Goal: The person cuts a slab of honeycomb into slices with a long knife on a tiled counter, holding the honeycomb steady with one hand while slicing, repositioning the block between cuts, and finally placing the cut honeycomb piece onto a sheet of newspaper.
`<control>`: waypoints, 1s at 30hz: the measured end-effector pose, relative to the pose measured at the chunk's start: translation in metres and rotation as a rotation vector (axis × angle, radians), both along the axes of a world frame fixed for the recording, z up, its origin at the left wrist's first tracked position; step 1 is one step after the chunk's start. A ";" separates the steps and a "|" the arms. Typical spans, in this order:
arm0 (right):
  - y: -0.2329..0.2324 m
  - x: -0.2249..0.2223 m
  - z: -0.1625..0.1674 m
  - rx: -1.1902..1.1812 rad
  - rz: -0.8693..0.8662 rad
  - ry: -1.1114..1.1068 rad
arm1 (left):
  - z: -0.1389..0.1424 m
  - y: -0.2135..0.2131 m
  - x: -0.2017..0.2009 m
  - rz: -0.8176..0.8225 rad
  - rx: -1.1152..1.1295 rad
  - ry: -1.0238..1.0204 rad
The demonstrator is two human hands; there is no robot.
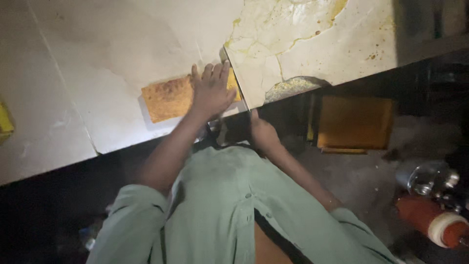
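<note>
My left hand (211, 90) lies flat, fingers together, on the right end of a golden-brown rectangular slab (166, 99) that rests on a pale worn counter (97, 54). My right hand (261, 132) is closed around the handle of a long knife (234, 80) at the counter's front edge. The blade runs away from me, right beside my left fingertips and along the slab's right end. A stained, crumpled sheet (312, 39) covers the counter to the right of the blade.
A yellow object (5, 122) pokes in at the far left. Below the counter's edge sit an orange-brown box (354, 122), a shiny metal vessel (430, 178) and an orange cylinder with a white band (432, 222). The floor is dark.
</note>
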State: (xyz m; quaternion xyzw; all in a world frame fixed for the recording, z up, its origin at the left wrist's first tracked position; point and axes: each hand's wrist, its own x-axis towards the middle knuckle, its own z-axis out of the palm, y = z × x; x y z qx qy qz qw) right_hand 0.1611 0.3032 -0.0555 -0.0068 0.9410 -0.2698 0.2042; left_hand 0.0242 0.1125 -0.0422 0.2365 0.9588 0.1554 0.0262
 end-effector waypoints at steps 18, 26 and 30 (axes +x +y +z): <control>-0.030 0.040 0.015 0.108 -0.118 -0.106 | -0.020 -0.004 -0.008 0.016 -0.086 0.143; -0.004 0.023 -0.027 -0.200 -0.214 0.167 | -0.029 0.008 0.015 -0.606 -0.139 -0.024; 0.040 0.060 -0.027 -0.276 -0.284 -0.103 | -0.024 0.009 -0.014 -0.494 -0.197 0.220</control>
